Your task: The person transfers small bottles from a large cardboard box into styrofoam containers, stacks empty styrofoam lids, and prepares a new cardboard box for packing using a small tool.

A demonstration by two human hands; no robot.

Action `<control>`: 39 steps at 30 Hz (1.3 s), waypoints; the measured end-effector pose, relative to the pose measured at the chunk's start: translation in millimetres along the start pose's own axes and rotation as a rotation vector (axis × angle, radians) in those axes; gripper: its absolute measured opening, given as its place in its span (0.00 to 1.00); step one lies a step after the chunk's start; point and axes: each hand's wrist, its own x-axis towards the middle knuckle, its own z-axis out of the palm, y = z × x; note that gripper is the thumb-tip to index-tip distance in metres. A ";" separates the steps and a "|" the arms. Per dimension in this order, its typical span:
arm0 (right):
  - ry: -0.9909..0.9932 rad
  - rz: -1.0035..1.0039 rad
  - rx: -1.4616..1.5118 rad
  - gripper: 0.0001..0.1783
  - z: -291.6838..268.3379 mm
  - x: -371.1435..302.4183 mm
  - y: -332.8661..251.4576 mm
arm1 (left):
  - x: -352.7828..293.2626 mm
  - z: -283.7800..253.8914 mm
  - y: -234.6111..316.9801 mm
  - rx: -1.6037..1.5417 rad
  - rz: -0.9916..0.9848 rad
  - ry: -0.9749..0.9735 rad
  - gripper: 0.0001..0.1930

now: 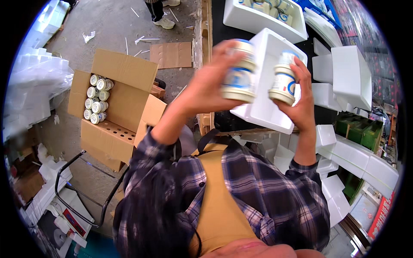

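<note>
My left hand (205, 87), blurred by motion, grips a pair of white jars (239, 79) with blue labels, stacked one on the other. Another pair of stacked jars (284, 81), cream-white with blue print, is held upright in my right hand (303, 101). Both pairs are in the air over a white foam box (269, 114), which lies at the edge of a dark-topped table. To the left on the floor stands an open cardboard box (124, 69) with several similar jars (99, 106) lined along its left side.
A second foam box (241, 19) with jars in it stands at the far side of the table. More white foam boxes (348, 77) are piled at the right. A black metal handle frame (58, 185) stands at lower left. Beyond, a person's foot (164, 23) shows.
</note>
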 end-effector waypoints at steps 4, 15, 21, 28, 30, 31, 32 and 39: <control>-0.257 0.124 -0.407 0.49 -14.2 -51.1 63.2 | 59.2 117.4 5.2 0.653 0.179 -0.367 0.43; -0.847 0.167 -0.453 0.56 15.7 -27.9 68.8 | 43.2 149.8 -18.0 0.612 0.032 -0.909 0.26; -0.374 -0.066 -0.020 0.25 23.0 40.6 -14.2 | -54.4 -30.4 -34.4 -0.310 -0.130 0.218 0.21; -0.990 0.097 0.877 0.19 315.1 109.0 -204.1 | -361.1 -197.6 -198.7 -0.789 -0.696 1.777 0.63; -1.146 0.348 0.958 0.28 447.7 112.2 -220.0 | -406.4 -226.4 -234.5 -0.878 -0.706 1.908 0.75; -1.172 0.452 0.907 0.33 508.7 112.3 -229.3 | -421.5 -238.9 -250.2 -0.863 -0.706 1.963 0.76; -1.237 0.537 0.852 0.39 567.0 107.9 -247.5 | -451.5 -246.1 -265.5 -0.905 -0.679 2.075 0.75; -1.125 0.782 0.832 0.48 804.7 93.5 -289.5 | -481.6 -303.9 -349.9 -1.011 -0.620 2.145 0.53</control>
